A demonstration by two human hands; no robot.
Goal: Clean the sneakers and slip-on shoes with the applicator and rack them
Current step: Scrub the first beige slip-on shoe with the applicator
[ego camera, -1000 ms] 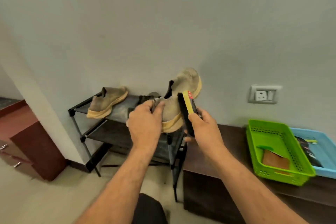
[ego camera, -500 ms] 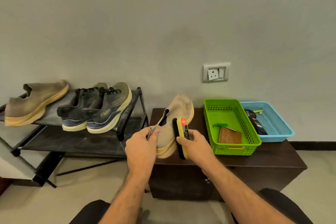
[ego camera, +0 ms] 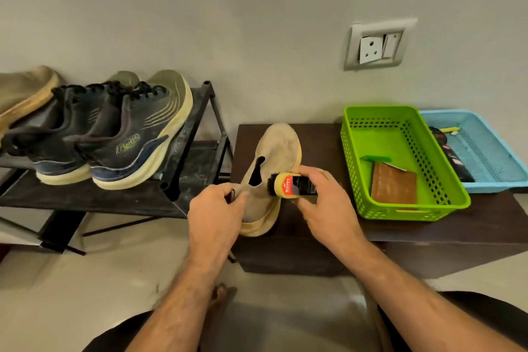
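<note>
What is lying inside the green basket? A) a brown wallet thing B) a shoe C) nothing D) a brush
A: a flat brown wallet-like piece lies on the floor of the green basket, with a small green item beside it.

Left hand (ego camera: 213,208) grips the tan slip-on (ego camera: 275,157) — right hand (ego camera: 325,206) holds the applicator (ego camera: 291,186) against it.

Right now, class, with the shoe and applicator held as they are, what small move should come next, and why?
Probably draw the applicator along the beige slip-on shoe toward its toe. The left hand grips the shoe's heel over the dark cabinet, the right hand holds the applicator with its bristles at the collar, and the upper looks dusty.
</note>
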